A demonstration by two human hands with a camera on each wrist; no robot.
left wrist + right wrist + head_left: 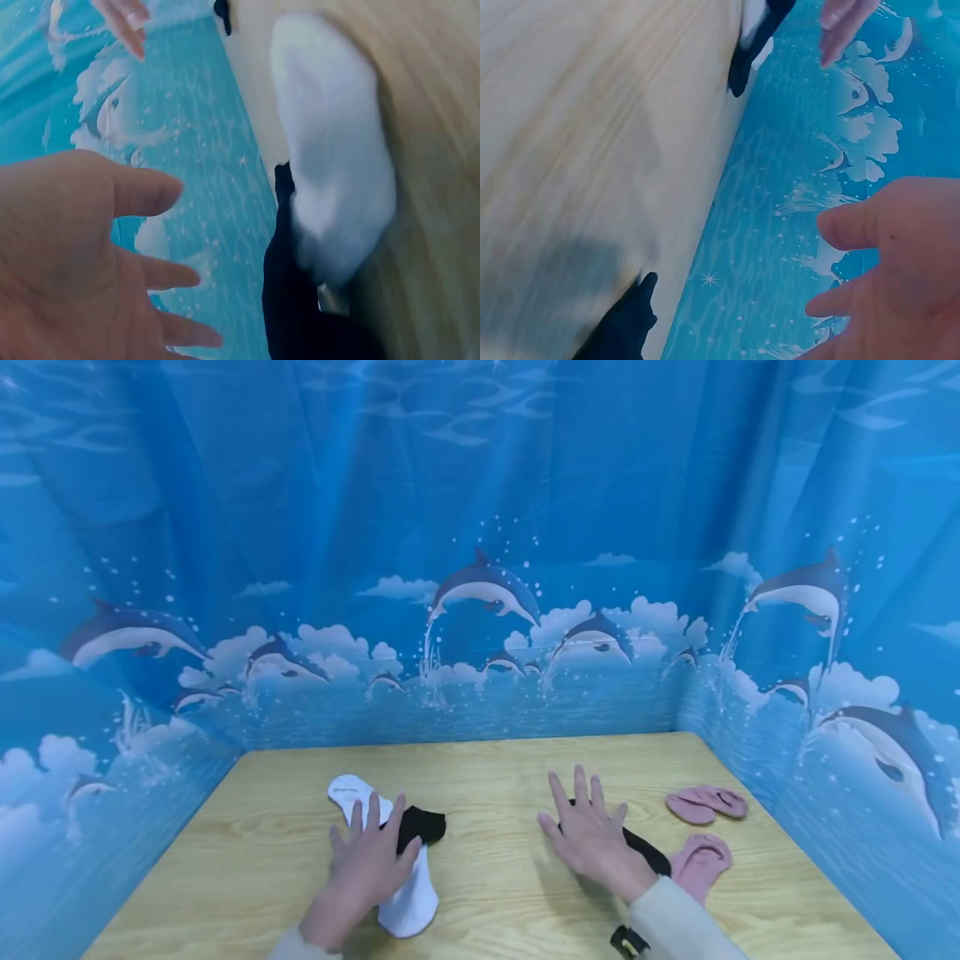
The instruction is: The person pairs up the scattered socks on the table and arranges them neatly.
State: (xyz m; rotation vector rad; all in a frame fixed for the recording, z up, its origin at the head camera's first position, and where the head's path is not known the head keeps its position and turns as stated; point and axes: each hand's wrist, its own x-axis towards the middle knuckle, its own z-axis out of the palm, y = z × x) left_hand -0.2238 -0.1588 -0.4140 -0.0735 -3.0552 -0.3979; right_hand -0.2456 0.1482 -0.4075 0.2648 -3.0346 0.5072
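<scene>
My left hand hovers with fingers spread over a group of socks on the left of the table. Under it a black sock lies across the white ones, one white sock nearer and another white sock farther off. In the left wrist view the palm is apart from the white sock and holds nothing. My right hand, fingers fanned out, is above another black sock, partly hidden by it. The right wrist view shows a gap between that hand and the black sock.
To the right lie pink socks: one pink piece farther back, another pink sock nearer, close to my right sleeve. The wooden table is bordered by a blue dolphin-print curtain at the back and sides.
</scene>
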